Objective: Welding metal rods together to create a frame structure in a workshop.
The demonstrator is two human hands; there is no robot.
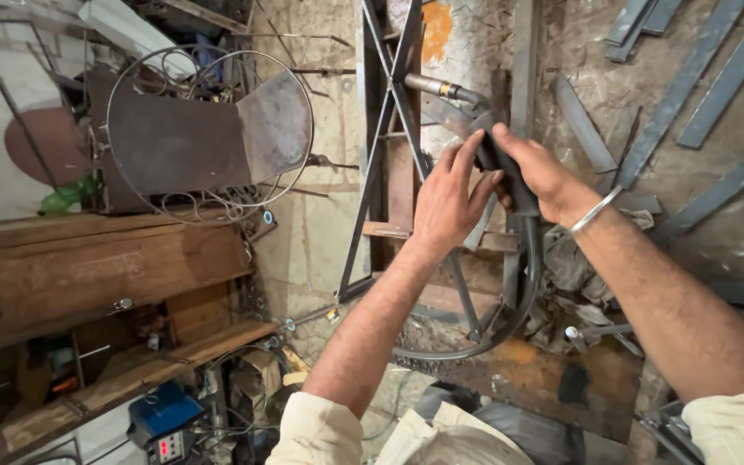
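Note:
Both of my hands hold a black welding torch (503,169) over a grey metal frame with crossed bars (387,95). My left hand (448,200) wraps the handle's near side. My right hand (537,170), with a metal bangle (594,209) at the wrist, grips the far side. The torch's metal neck (441,88) points up and to the left toward the frame. A thick black hose (523,297) curves down from the handle toward me.
A wooden workbench (88,275) stands at left, with a wire ring and metal sheets (208,129) behind it. A blue machine (164,422) sits below. Grey metal strips (691,86) lie on the concrete floor at right, near crumpled rags (566,267).

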